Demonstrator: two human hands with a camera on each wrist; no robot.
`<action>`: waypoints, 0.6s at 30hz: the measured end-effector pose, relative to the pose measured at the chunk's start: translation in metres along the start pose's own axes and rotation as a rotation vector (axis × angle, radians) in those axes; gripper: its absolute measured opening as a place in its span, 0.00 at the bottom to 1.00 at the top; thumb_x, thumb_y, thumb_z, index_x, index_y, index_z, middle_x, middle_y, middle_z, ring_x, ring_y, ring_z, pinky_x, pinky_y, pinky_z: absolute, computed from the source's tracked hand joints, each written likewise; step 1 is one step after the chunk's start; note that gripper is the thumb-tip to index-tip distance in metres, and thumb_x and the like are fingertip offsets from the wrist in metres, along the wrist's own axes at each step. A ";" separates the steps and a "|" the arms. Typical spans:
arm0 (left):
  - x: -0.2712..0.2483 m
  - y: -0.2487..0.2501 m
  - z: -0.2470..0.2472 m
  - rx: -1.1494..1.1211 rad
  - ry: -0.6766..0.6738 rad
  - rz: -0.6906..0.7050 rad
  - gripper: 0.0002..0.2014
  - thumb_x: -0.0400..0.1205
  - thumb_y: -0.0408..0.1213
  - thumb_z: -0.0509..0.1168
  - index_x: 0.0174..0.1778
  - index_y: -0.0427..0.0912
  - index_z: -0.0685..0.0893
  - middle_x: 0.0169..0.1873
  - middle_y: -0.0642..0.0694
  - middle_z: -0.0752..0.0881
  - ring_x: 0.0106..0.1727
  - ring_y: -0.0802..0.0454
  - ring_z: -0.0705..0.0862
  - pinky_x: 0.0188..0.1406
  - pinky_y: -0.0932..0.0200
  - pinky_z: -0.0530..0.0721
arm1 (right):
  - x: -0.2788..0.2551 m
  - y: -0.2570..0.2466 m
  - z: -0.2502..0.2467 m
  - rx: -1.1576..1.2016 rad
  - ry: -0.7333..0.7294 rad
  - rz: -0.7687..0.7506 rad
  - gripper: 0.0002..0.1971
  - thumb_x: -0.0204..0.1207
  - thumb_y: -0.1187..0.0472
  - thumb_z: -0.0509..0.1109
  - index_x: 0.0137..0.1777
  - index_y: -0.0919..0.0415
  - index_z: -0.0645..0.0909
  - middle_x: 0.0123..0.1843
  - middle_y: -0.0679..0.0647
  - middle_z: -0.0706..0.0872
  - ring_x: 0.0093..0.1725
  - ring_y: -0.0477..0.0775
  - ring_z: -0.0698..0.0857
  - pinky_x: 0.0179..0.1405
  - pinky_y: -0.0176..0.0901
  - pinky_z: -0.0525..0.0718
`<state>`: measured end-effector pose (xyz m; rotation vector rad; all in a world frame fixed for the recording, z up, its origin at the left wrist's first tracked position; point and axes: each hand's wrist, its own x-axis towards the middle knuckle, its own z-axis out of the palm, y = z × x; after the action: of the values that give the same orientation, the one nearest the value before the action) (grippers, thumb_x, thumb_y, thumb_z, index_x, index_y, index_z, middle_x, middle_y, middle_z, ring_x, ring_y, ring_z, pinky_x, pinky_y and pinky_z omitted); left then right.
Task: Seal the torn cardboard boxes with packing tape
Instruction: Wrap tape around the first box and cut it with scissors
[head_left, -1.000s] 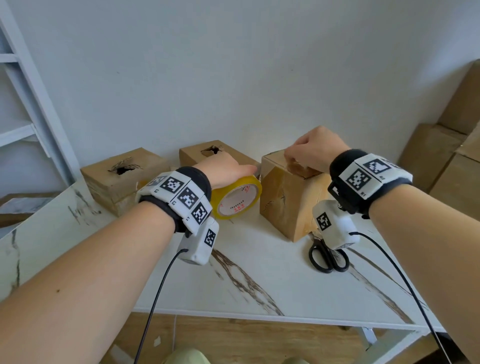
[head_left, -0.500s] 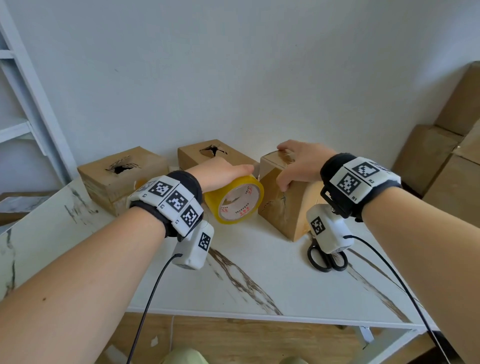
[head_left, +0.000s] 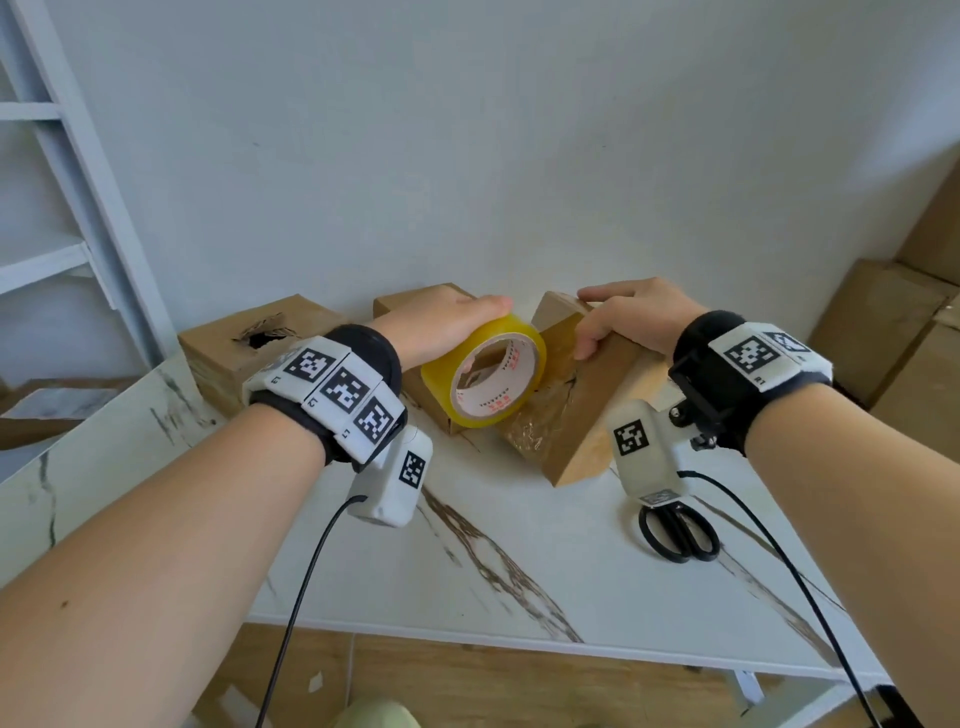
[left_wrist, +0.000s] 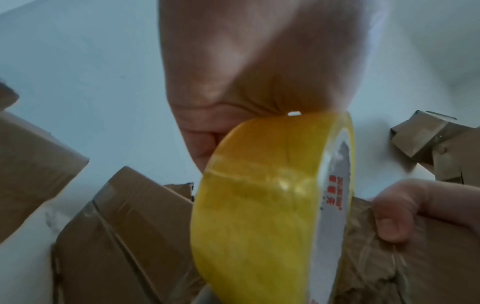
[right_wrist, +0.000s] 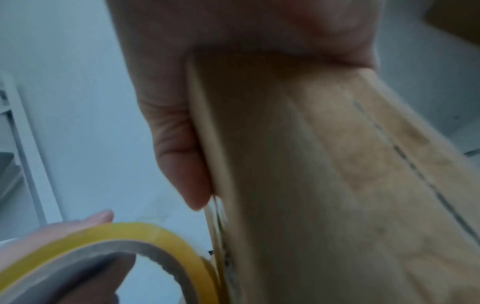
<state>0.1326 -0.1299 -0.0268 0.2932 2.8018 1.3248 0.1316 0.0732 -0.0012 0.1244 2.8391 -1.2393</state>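
Observation:
My left hand (head_left: 447, 327) grips a yellow roll of packing tape (head_left: 483, 371) from above, held on edge just left of a cardboard box (head_left: 592, 405). A shiny strip of tape (head_left: 540, 410) lies down the box's left face. That box is tilted up on one edge, and my right hand (head_left: 634, 317) grips its top corner with the thumb pressed on the taped face. The left wrist view shows the roll (left_wrist: 265, 216) close up with the thumb (left_wrist: 394, 214) on the crinkled tape. In the right wrist view the box (right_wrist: 324, 185) fills the frame, the roll (right_wrist: 109, 246) below left.
Two more boxes stand at the back by the wall: one with a torn hole (head_left: 260, 343) at the left, another (head_left: 415, 306) behind my left hand. Black scissors (head_left: 678, 535) lie on the white marble table (head_left: 519, 561) at the right. Stacked cartons (head_left: 893, 332) stand far right, shelving (head_left: 52, 208) at the left.
The right hand shifted from the box's top to its corner and tipped the box up. The left hand brought the roll rightward against the box, drawing tape down its left face.

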 end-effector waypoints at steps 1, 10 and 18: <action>-0.001 0.001 -0.001 0.009 -0.002 -0.001 0.28 0.83 0.58 0.54 0.54 0.36 0.86 0.47 0.34 0.87 0.50 0.38 0.86 0.61 0.47 0.80 | 0.000 0.000 0.001 0.033 -0.002 0.003 0.32 0.54 0.63 0.78 0.60 0.40 0.83 0.54 0.47 0.82 0.55 0.57 0.81 0.55 0.50 0.84; -0.017 -0.027 -0.024 0.338 -0.108 -0.135 0.28 0.82 0.59 0.57 0.43 0.35 0.88 0.42 0.42 0.89 0.45 0.45 0.86 0.50 0.54 0.79 | -0.001 0.019 -0.014 0.261 0.036 0.109 0.16 0.60 0.65 0.76 0.49 0.54 0.87 0.40 0.57 0.88 0.38 0.59 0.85 0.44 0.48 0.86; -0.020 -0.025 -0.017 0.429 -0.107 -0.120 0.26 0.83 0.57 0.57 0.23 0.44 0.69 0.23 0.49 0.73 0.25 0.53 0.71 0.28 0.59 0.67 | -0.006 0.032 -0.004 0.449 -0.109 0.272 0.03 0.66 0.63 0.71 0.36 0.63 0.82 0.27 0.57 0.87 0.25 0.57 0.85 0.32 0.45 0.87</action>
<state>0.1465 -0.1624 -0.0366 0.1926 2.9292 0.6546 0.1405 0.0972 -0.0210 0.4243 2.3096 -1.7235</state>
